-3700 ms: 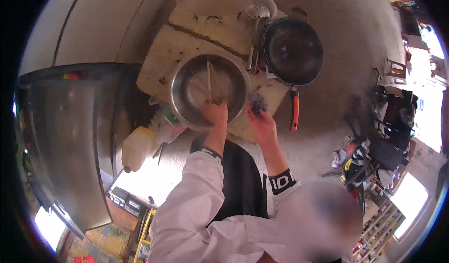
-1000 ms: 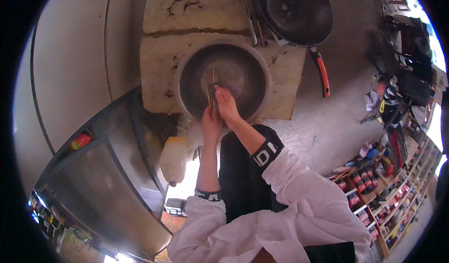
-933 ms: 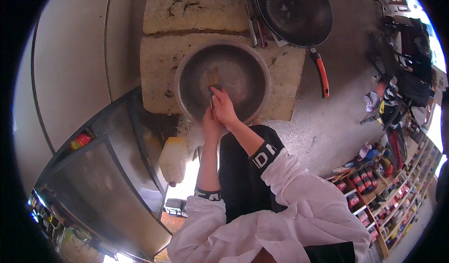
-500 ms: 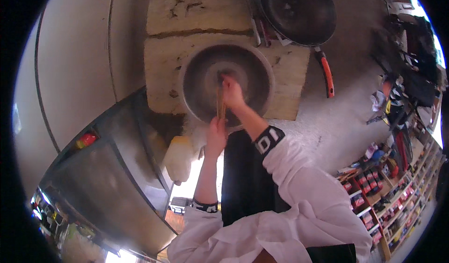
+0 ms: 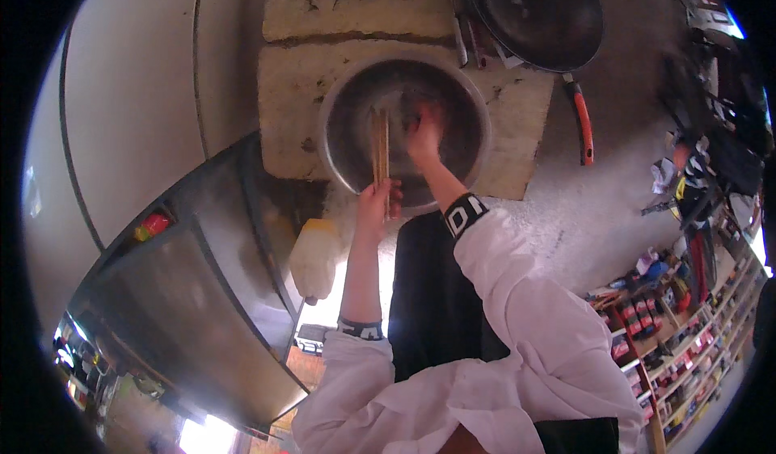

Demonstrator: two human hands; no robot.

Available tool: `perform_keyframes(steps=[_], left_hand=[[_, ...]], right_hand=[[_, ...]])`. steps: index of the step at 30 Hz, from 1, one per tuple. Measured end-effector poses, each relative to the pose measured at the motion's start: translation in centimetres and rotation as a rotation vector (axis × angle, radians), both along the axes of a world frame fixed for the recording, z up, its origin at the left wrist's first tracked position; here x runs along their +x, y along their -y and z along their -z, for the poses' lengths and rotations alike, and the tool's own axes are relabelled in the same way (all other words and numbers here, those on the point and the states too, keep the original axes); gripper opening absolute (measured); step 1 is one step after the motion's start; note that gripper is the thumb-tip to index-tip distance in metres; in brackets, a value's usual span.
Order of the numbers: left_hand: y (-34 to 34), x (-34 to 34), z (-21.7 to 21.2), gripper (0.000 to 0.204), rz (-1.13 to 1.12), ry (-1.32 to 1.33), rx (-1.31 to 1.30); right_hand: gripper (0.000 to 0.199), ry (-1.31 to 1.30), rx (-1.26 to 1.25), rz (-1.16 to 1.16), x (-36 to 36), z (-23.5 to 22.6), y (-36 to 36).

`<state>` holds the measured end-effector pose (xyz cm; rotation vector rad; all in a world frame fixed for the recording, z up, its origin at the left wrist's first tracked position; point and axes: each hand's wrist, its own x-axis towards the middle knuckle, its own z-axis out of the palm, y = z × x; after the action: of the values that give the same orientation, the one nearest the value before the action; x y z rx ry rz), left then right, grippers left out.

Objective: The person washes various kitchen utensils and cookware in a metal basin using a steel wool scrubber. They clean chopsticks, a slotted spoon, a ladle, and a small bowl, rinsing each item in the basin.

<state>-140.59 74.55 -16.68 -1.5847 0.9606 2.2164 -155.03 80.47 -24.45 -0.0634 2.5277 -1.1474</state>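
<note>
Nearest: white sleeves [image 5: 566,357] with dark cuffs, black-clad leg [image 5: 432,300] between the forearms. Left hand [image 5: 380,201] at the basin's near rim, fingers wrapped round the near ends of a bundle of thin wooden sticks [image 5: 380,147]; far ends point away over the inside of the metal basin [image 5: 485,131]. Right hand [image 5: 427,133] is over the basin, right of the sticks, fingers curled, motion-blurred. Dark smudge at its fingertips; can't tell what it is or whether it's gripped.

Around: pale jug [image 5: 314,262] with yellowish top, near left, beside the left forearm. Dark grey cabinet [image 5: 210,317] takes up the left side, small red item [image 5: 153,226] on it. Basin sits on a worn, stained tabletop [image 5: 513,159], gap running across it farther back. Far right of basin: long-handled utensils [image 5: 460,40], then black pan [image 5: 537,18]; its orange-red handle [image 5: 584,127] points near, past the tabletop's right edge. Stocked shelving [image 5: 659,423] well off right.

Hard to see: right hand covers part of the basin floor. Left fingers hide the sticks' near ends; count unreadable. Pan and utensils cut off at the far edge. Dark clutter at far right is indistinct.
</note>
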Motion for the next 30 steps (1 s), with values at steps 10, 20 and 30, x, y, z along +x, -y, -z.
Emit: perform_keyframes(steps=[10, 20, 30], left_hand=[[-0.6, -0.4, 0.4, 0.025, 0.509, -0.149, -0.622], [0.8, -0.1, -3.2, 0.025, 0.540, -0.088, -0.390], [0.4, -0.3, -3.0, 0.023, -0.015, -0.074, -0.173]], right_hand=[[0.035, -0.053, -0.146, -0.382, 1.4, -5.6, 0.4], [0.038, -0.080, 0.034, -0.396, 2.6, -4.7, -0.6], [0.037, -0.126, 0.251, -0.275, -0.8, 0.0, -1.1]])
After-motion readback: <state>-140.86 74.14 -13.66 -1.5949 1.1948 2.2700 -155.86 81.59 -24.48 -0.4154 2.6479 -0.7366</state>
